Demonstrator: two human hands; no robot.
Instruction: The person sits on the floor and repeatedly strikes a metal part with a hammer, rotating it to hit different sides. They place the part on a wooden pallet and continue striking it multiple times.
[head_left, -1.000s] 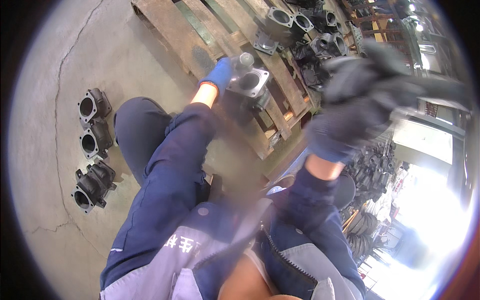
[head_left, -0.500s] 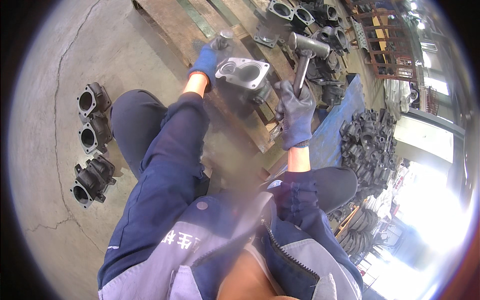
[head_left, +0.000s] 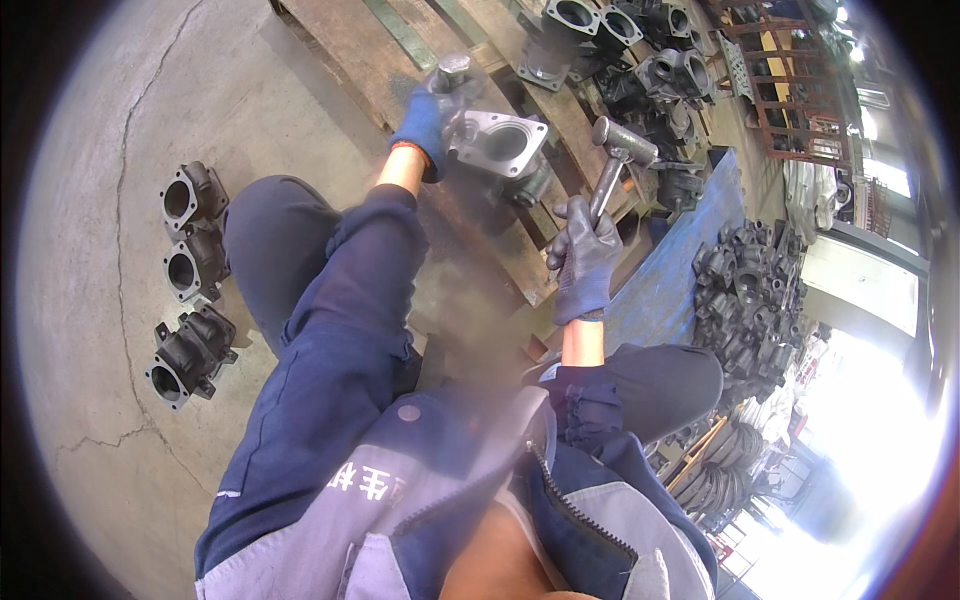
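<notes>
The left hand (head_left: 420,125) gripped the casting (head_left: 495,148) on the pallet (head_left: 350,50), shifted a little nearer than 0.5 s before. The right hand (head_left: 583,262), closed on the hammer (head_left: 615,160), had drawn back from the casting, head raised, likely between blows.

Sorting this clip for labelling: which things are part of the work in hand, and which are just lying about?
In hand:
- left hand holding the grey metal casting on the wooden pallet
- right hand holding the hammer

Lying about:
- dark castings on the floor
- heap of castings
- blue sheet
</notes>
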